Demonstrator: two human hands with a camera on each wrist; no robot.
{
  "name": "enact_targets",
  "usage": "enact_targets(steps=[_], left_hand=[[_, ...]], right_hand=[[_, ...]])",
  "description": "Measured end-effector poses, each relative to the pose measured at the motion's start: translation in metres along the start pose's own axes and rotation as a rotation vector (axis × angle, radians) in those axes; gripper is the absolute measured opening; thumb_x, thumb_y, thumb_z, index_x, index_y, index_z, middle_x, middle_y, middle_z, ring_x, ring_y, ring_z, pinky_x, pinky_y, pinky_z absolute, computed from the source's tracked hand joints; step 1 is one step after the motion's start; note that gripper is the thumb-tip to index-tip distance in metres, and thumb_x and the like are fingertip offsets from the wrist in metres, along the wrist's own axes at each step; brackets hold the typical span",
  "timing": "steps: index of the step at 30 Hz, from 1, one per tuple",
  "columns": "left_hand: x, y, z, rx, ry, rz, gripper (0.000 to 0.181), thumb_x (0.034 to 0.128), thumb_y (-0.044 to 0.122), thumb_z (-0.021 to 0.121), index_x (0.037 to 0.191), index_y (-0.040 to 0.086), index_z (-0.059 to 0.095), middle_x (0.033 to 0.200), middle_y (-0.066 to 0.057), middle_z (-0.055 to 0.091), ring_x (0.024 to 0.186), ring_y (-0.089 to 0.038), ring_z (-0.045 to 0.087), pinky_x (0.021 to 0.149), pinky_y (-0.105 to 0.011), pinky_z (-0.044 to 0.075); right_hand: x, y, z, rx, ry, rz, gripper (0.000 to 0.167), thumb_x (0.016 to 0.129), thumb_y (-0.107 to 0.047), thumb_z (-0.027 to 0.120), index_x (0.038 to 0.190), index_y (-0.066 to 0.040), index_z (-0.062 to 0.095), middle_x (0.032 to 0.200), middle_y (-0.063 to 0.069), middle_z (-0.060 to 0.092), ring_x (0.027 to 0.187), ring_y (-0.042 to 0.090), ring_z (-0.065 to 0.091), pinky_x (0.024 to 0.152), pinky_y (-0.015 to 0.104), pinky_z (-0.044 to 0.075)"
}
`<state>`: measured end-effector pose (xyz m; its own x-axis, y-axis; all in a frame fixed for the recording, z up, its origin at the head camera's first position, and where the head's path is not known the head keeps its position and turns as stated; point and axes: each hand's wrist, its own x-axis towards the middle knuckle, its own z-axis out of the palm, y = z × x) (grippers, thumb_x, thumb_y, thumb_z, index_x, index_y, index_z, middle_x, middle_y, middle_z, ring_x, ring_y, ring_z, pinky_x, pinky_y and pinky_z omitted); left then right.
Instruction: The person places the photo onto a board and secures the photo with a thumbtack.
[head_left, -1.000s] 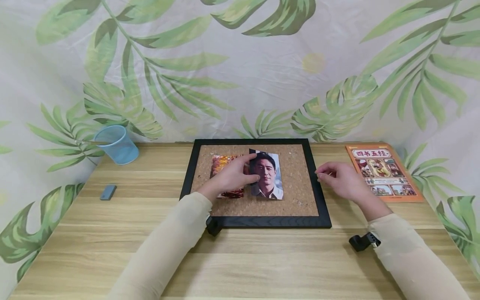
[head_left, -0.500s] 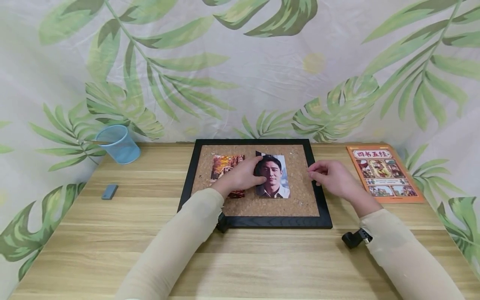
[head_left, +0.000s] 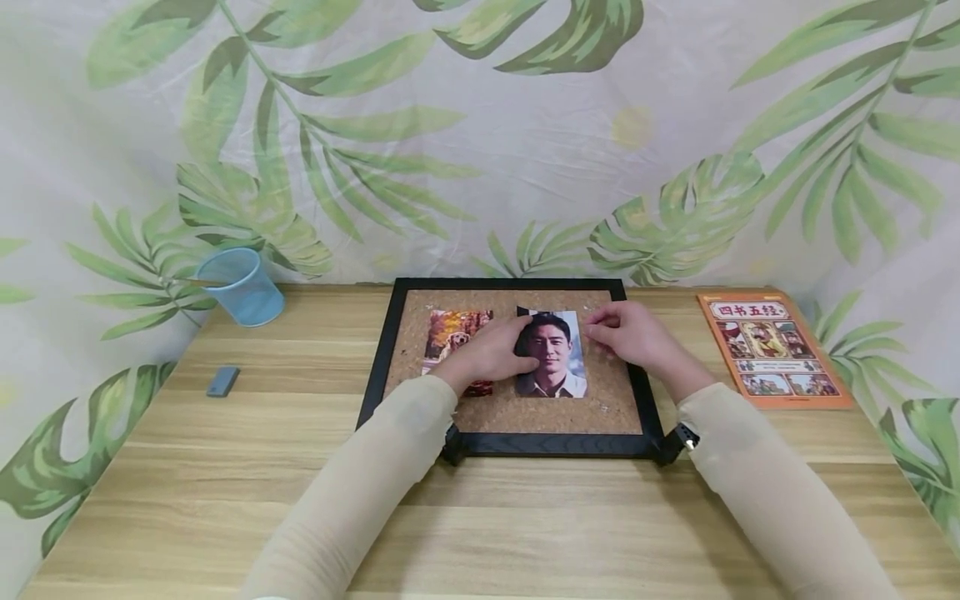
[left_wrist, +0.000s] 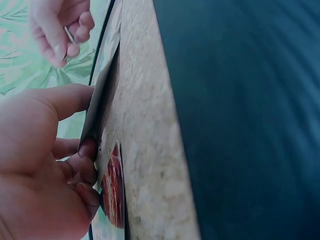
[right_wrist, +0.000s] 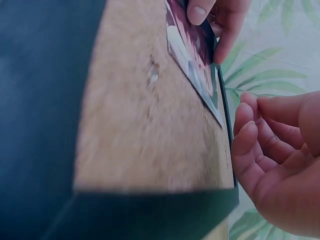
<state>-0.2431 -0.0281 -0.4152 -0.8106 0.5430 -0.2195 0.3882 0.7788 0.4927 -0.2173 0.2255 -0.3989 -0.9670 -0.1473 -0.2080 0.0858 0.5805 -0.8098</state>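
A portrait photo (head_left: pixel 551 358) lies over the cork board (head_left: pixel 465 417), its left edge gripped by my left hand (head_left: pixel 497 348). In the left wrist view, my left thumb and fingers (left_wrist: pixel 80 170) pinch that edge, which stands slightly off the cork. Left of it, a photo of a dog among red leaves (head_left: pixel 453 329) is partly covered by my hand. My right hand (head_left: pixel 626 333) hovers at the portrait's right edge. In the right wrist view its thumb and forefinger (right_wrist: pixel 250 130) pinch together on a tiny pin-like thing, mostly hidden.
The board's black frame (head_left: pixel 555 444) borders the cork. An orange booklet (head_left: pixel 776 350) lies to the right. On the left stand a blue mesh cup (head_left: pixel 247 292) with a stick in it and a small grey-blue block (head_left: pixel 222 381). A leaf-patterned curtain (head_left: pixel 525 150) hangs behind.
My left hand has shifted the portrait photo to the right and straightened it, showing more of the dog photo. My right hand has moved left from beyond the frame to the portrait's right edge.
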Motion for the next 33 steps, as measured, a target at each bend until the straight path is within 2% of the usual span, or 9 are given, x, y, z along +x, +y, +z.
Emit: enact_targets(steps=[5, 11, 15, 16, 18, 22, 27, 33], left_hand=[[0.000, 0.003, -0.001, -0.006, -0.016, -0.013, 0.079, 0.1043, 0.035, 0.068, 0.169, 0.005, 0.033, 0.177, -0.026, 0.024, 0.166, -0.041, 0.024, 0.135, -0.052, 0.024], [0.005, -0.001, 0.003, -0.008, -0.031, -0.026, 0.081, 0.1038, 0.038, 0.068, 0.170, 0.006, 0.032, 0.178, -0.026, 0.022, 0.166, -0.041, 0.021, 0.135, -0.053, 0.021], [0.019, -0.014, 0.014, -0.005, -0.025, -0.033, 0.083, 0.1024, 0.041, 0.068, 0.170, 0.008, 0.032, 0.178, -0.025, 0.022, 0.166, -0.042, 0.021, 0.135, -0.054, 0.022], [0.019, -0.014, 0.014, -0.005, -0.024, -0.034, 0.083, 0.1023, 0.041, 0.068, 0.170, 0.008, 0.032, 0.178, -0.025, 0.022, 0.166, -0.041, 0.022, 0.135, -0.054, 0.022], [0.016, -0.011, 0.012, -0.017, -0.029, -0.031, 0.084, 0.1027, 0.040, 0.068, 0.170, 0.008, 0.031, 0.178, -0.025, 0.021, 0.167, -0.041, 0.020, 0.135, -0.054, 0.020], [0.002, 0.003, 0.002, -0.015, -0.038, -0.032, 0.081, 0.1045, 0.038, 0.068, 0.170, 0.006, 0.031, 0.178, -0.025, 0.021, 0.167, -0.041, 0.022, 0.136, -0.051, 0.021], [0.001, 0.004, 0.002, -0.011, -0.041, -0.038, 0.081, 0.1051, 0.038, 0.067, 0.170, 0.007, 0.031, 0.178, -0.023, 0.026, 0.166, -0.040, 0.024, 0.135, -0.051, 0.022], [0.021, -0.015, 0.015, -0.010, -0.049, -0.049, 0.084, 0.1033, 0.041, 0.068, 0.171, 0.010, 0.029, 0.177, -0.021, 0.028, 0.166, -0.038, 0.024, 0.135, -0.051, 0.021]], right_hand=[[0.020, -0.002, 0.009, 0.105, -0.018, 0.028, 0.027, 0.110, -0.013, 0.063, 0.127, 0.007, 0.068, 0.104, 0.018, 0.077, 0.077, 0.017, 0.066, 0.065, 0.027, 0.056], [0.038, -0.007, 0.019, 0.151, -0.019, 0.028, 0.023, 0.109, -0.009, 0.063, 0.123, 0.009, 0.068, 0.098, 0.017, 0.077, 0.073, 0.016, 0.068, 0.063, 0.026, 0.057], [0.048, -0.012, 0.026, 0.107, 0.004, 0.003, 0.019, 0.108, -0.005, 0.062, 0.118, 0.009, 0.070, 0.091, 0.014, 0.077, 0.068, 0.013, 0.067, 0.060, 0.023, 0.055], [0.051, -0.012, 0.027, 0.089, 0.009, 0.000, 0.019, 0.108, -0.005, 0.062, 0.117, 0.008, 0.071, 0.090, 0.013, 0.077, 0.067, 0.012, 0.066, 0.059, 0.022, 0.054], [0.056, -0.014, 0.030, 0.045, 0.016, -0.007, 0.018, 0.108, -0.005, 0.062, 0.116, 0.008, 0.072, 0.088, 0.012, 0.077, 0.064, 0.010, 0.064, 0.057, 0.021, 0.052], [0.062, -0.018, 0.033, -0.019, 0.013, -0.008, 0.019, 0.107, -0.008, 0.064, 0.116, 0.006, 0.073, 0.086, 0.008, 0.074, 0.061, 0.008, 0.060, 0.055, 0.021, 0.049], [0.067, -0.023, 0.035, -0.057, 0.004, 0.015, 0.019, 0.108, -0.007, 0.063, 0.116, 0.006, 0.073, 0.088, 0.008, 0.073, 0.064, 0.008, 0.060, 0.057, 0.020, 0.049], [0.072, -0.030, 0.038, -0.087, -0.018, 0.058, 0.020, 0.109, -0.007, 0.059, 0.117, 0.006, 0.073, 0.088, 0.008, 0.073, 0.068, 0.010, 0.063, 0.061, 0.021, 0.051]])
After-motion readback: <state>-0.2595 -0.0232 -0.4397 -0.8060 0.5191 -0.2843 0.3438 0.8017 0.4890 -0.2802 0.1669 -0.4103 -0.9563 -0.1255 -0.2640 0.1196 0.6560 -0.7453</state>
